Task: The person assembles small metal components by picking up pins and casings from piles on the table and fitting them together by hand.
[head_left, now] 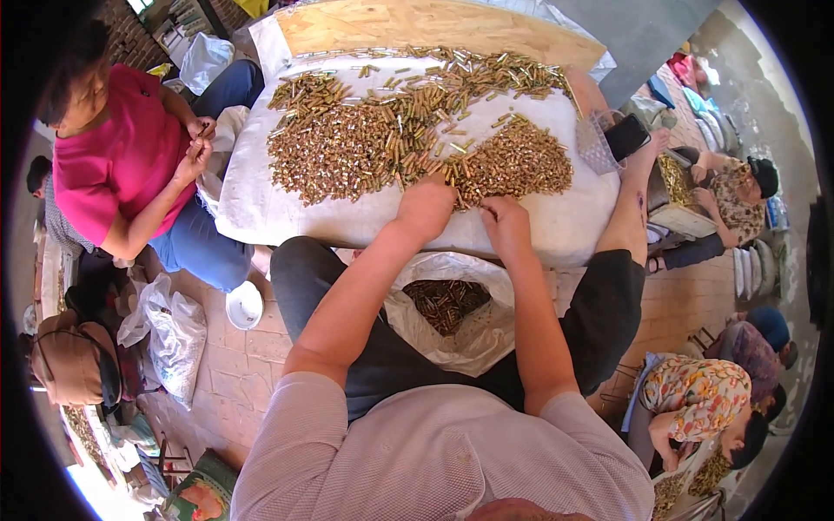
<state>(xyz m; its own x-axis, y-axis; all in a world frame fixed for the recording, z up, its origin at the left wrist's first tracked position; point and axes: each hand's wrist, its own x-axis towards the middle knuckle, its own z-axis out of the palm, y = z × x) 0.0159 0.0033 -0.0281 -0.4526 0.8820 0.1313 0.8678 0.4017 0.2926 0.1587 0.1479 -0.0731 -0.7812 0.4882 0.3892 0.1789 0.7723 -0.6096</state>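
Observation:
A heap of small copper and brass-coloured metal pieces (521, 161) lies on the white cloth-covered table (304, 227) in front of me. My left hand (427, 201) is at the near edge of that heap, its fingers curled together over some pieces. Just right of it, my right hand (506, 217) also touches the near edge, with thumb and fingers closed. What either hand pinches is too small to make out. Below my forearms, a white sack (408, 326) stands open between my legs, partly filled with darker, slender metal pieces (445, 304).
Another pile (326, 152) lies at the left, with longer brass-coloured cylinders (469, 74) along the back. A phone (627, 137) rests by my right knee. One person in pink (130, 139) sits at left near a white bowl (244, 306); several others sit at right.

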